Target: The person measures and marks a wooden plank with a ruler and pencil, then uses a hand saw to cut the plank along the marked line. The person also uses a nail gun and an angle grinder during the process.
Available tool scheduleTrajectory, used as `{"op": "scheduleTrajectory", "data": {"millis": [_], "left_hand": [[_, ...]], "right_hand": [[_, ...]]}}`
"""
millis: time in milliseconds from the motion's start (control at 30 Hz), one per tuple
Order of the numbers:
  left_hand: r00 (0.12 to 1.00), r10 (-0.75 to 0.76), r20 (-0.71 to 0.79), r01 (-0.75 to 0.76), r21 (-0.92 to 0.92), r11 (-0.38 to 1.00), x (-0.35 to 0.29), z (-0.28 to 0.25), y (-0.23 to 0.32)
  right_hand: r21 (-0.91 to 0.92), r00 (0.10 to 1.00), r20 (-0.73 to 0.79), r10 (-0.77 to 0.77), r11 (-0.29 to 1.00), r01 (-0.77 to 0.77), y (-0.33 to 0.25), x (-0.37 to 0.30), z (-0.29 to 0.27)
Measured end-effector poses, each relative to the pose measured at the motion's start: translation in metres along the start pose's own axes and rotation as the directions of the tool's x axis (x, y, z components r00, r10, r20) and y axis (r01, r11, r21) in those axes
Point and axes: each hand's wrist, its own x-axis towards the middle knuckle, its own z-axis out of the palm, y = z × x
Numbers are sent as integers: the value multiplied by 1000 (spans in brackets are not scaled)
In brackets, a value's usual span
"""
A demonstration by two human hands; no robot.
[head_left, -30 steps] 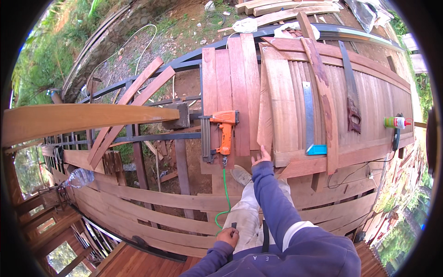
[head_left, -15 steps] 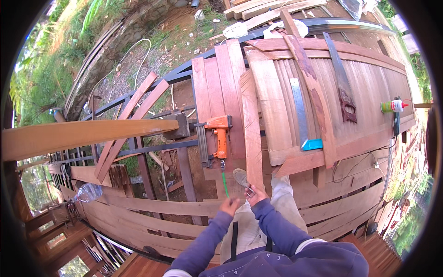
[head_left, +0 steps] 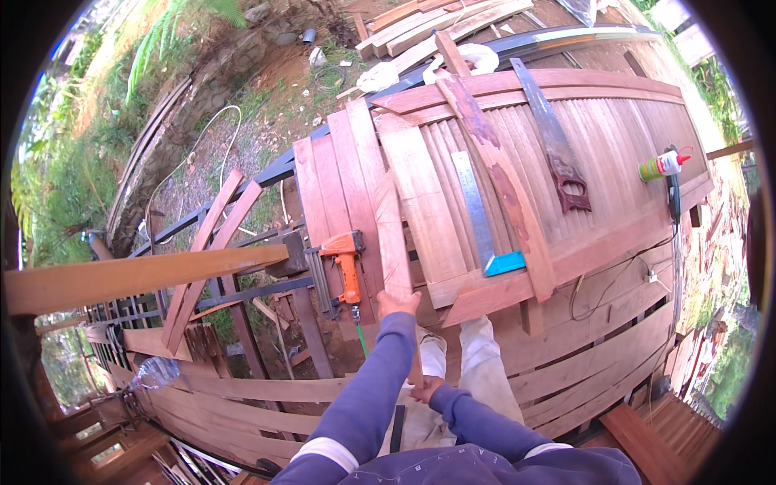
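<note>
Left arm (head_left: pixel 360 394) nearly straight, angled forward and inward; left hand (head_left: pixel 398 304) farthest out, fingers curled into a grip. Right arm (head_left: pixel 491 424) bent, forearm slanting in to midline; right hand (head_left: pixel 428 390) nearer torso, fingers curled. Hands apart.

Daylit outdoor carpentry site. Beyond the left fingers (head_left: pixel 396 301) lie bare earth (head_left: pixel 271 77), grass (head_left: pixel 73 186) and stacked timber (head_left: pixel 428 31). Just left of the fingers, an orange nail gun (head_left: pixel 346 275) rests on planks (head_left: pixel 319 182); farther left runs a bare dark frame (head_left: pixel 275 171). To the fingers' right, a handsaw (head_left: pixel 551 137) and blue-handled square (head_left: pixel 476 210) lie across a slatted wooden panel (head_left: pixel 630 145).
</note>
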Motion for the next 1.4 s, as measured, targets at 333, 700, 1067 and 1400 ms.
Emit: {"op": "scheduleTrajectory", "data": {"millis": [333,700,1067,1400], "left_hand": [[956,144,-257,-216,-278,936,-77,-33,-54],[803,549,-231,-523,169,836,-98,-5,14],[534,776,336,-845,242,477,-122,70,95],[339,868,362,-933,246,262,-126,131,117]], "right_hand": [[-774,138,-608,-782,622,118,-172,-49,-267],[-657,124,-668,-733,661,363,-156,-31,-343],[-416,42,-894,-446,861,293,-67,-178,-345],[-52,58,-995,-81,915,400,-63,-137,-319]]}}
